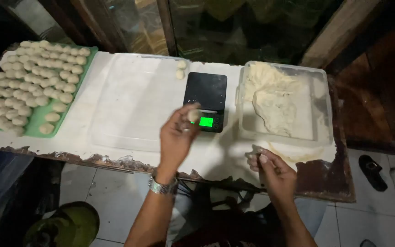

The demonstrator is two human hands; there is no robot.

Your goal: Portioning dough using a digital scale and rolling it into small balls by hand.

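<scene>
My left hand is raised over the white table, its fingers pinched on a small dough piece just left of the black kitchen scale with a lit green display. My right hand hovers near the table's front edge, fingertips closed on a small scrap of dough. A clear plastic tub at the right holds a large mass of pale dough. Two small dough balls lie on the clear lid in the middle.
A green tray at the left carries several rows of dough balls. The table's front edge is chipped and rusty. Tiled floor lies below, with a dark sandal at the right and a greenish object at lower left.
</scene>
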